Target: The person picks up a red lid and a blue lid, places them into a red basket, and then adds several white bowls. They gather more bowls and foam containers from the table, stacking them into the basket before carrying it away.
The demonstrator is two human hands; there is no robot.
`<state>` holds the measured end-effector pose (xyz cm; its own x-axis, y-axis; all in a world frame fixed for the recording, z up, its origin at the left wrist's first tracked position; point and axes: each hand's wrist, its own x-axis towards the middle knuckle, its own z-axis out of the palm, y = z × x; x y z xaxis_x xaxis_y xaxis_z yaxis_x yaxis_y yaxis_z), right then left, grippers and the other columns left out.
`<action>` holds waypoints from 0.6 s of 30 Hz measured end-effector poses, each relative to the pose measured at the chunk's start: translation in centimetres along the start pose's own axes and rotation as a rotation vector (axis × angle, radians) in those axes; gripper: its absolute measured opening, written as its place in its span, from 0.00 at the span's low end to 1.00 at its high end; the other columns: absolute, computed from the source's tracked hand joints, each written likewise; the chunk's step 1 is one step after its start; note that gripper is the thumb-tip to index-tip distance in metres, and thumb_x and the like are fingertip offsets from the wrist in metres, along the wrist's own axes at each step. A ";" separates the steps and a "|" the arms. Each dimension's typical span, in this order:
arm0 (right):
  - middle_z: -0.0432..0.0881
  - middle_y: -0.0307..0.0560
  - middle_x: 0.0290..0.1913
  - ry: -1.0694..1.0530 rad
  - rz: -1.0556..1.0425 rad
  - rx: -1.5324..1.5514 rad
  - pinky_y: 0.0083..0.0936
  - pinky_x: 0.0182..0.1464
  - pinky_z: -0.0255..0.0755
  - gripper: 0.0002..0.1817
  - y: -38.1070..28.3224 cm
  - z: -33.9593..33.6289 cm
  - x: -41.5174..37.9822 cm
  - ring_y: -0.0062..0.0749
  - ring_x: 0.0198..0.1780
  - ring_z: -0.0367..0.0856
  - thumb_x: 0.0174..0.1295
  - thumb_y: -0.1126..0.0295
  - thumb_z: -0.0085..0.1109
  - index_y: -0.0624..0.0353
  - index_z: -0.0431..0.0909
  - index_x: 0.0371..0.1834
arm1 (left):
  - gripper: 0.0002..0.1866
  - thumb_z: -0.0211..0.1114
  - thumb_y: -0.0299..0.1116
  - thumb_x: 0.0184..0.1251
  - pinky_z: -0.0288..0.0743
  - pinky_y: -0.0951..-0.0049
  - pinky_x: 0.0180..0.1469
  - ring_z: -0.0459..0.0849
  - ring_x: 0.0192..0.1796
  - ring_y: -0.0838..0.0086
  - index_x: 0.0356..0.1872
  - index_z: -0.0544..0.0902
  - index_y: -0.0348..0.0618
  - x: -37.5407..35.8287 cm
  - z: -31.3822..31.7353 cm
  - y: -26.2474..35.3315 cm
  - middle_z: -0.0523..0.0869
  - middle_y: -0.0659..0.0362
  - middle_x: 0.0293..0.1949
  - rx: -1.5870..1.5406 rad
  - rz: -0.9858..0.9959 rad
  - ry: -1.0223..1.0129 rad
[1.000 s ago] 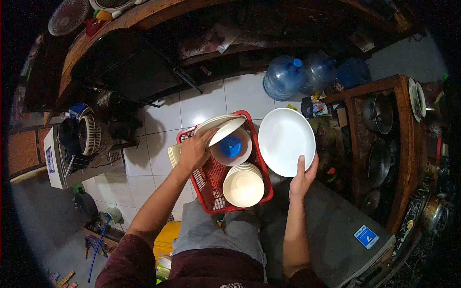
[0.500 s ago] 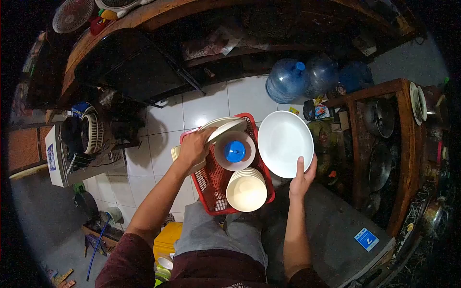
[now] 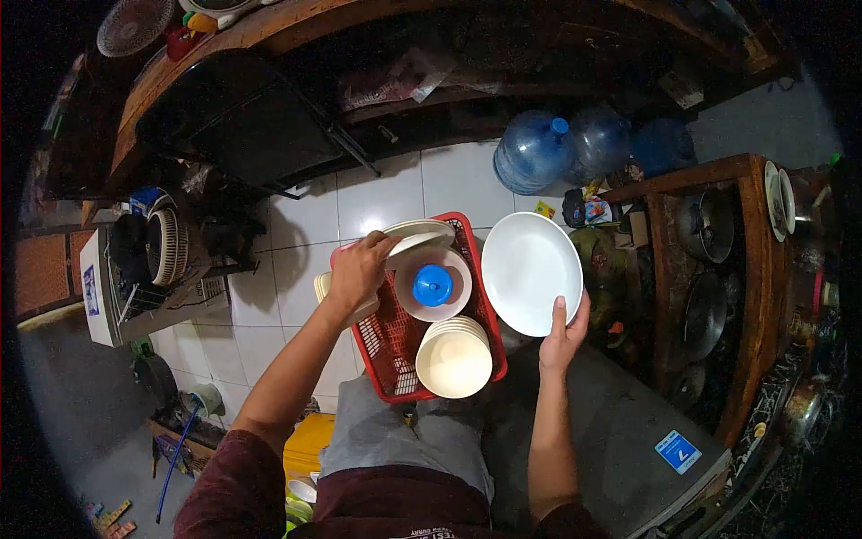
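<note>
A red plastic basket (image 3: 493, 346) sits in front of my body. In it are a stack of cream bowls (image 3: 454, 364) and a pale round bowl (image 3: 407, 302) with a blue lidded item (image 3: 432, 285) inside. My left hand (image 3: 356, 278) is closed on the edge of a white plate (image 3: 422, 241), tilted over the basket's far end beside other pale dishes. My right hand (image 3: 565, 336) grips a white oval plate (image 3: 532, 272) by its lower right rim, thumb on top, just right of the basket.
Large blue water bottles (image 3: 533, 153) stand on the tiled floor beyond. On the right is a wooden rack (image 3: 752, 296) with pans. A dark surface (image 3: 593, 431) with a blue card (image 3: 677, 451) lies at the lower right. A yellow container (image 3: 308, 442) is near my legs.
The plate in my left hand is lowered slightly and lies flatter toward the dishes at the basket's far end. My right hand still holds the oval plate in nearly the same place.
</note>
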<state>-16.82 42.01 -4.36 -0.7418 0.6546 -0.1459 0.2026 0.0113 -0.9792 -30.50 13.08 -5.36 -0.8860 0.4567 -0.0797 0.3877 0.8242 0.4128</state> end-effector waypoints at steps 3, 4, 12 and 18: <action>0.72 0.49 0.57 -0.008 0.004 -0.024 0.28 0.58 0.64 0.23 -0.1 0.0 0.1 0.32 0.56 0.71 0.67 0.65 0.52 0.65 0.65 0.62 | 0.18 0.62 0.27 0.51 0.78 0.62 0.41 0.80 0.44 0.60 0.47 0.81 0.50 0.7 -0.3 0.2 0.82 0.59 0.42 0.131 0.110 0.116; 0.72 0.49 0.57 -0.008 0.005 -0.025 0.28 0.58 0.64 0.23 -0.1 0.0 0.1 0.32 0.56 0.71 0.67 0.65 0.52 0.65 0.65 0.62 | 0.19 0.63 0.27 0.51 0.77 0.62 0.42 0.79 0.44 0.61 0.49 0.79 0.50 1.0 -0.4 0.3 0.82 0.59 0.41 0.221 0.172 0.170; 0.75 0.50 0.56 -0.235 -0.192 -0.249 0.29 0.58 0.65 0.19 -1.9 0.4 1.6 0.33 0.56 0.73 0.69 0.66 0.49 0.65 0.70 0.59 | 0.14 0.62 0.29 0.55 0.75 0.57 0.40 0.80 0.42 0.55 0.44 0.74 0.45 3.1 3.2 -1.0 0.82 0.53 0.37 -0.101 -0.162 0.080; 0.82 0.47 0.47 -0.560 -0.596 -0.372 0.31 0.52 0.71 0.22 -5.4 3.3 4.5 0.41 0.49 0.80 0.52 0.88 0.50 0.56 0.79 0.49 | 0.13 0.59 0.27 0.57 0.75 0.57 0.41 0.79 0.42 0.53 0.45 0.74 0.45 3.8 3.1 -1.7 0.81 0.51 0.39 -0.062 0.001 0.005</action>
<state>-23.35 42.41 -0.23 -0.9732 -0.0015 0.2298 -0.1943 0.5391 -0.8195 -33.76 14.43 -9.19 -0.8872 0.4552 -0.0747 0.3719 0.8017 0.4679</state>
